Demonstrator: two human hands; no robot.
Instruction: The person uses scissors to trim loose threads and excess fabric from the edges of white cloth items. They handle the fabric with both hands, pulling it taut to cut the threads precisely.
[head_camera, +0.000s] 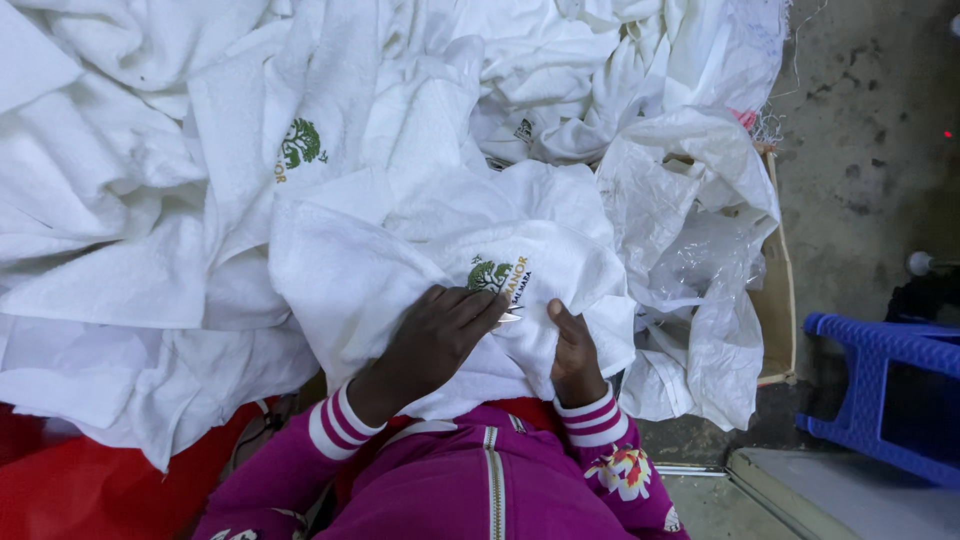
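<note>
I am watching the left hand (435, 335) pressing flat on one white towel (400, 270) on the lap, pinching a small metal tool (510, 318). The right hand (575, 350) is gripping the towel's near edge. It looks soft, light, floppy; best held by the hem. Two more embroidered towels are lying in the far pile (150, 150).

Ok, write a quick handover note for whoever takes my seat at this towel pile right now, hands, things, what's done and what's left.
Left hand: flat on the white terry towel with the green tree embroidery, pinching a small metal tool at the fingertips; what kind of tool is too small to tell.
Right hand: grips that towel's lower edge.
Where: towel on the lap, the big heap of white towels behind it, the clear plastic bag in a cardboard box to the right.
Done: cannot tell from this view.
Left: the towel in hand, apparently; the heap's state is unclear.
</note>
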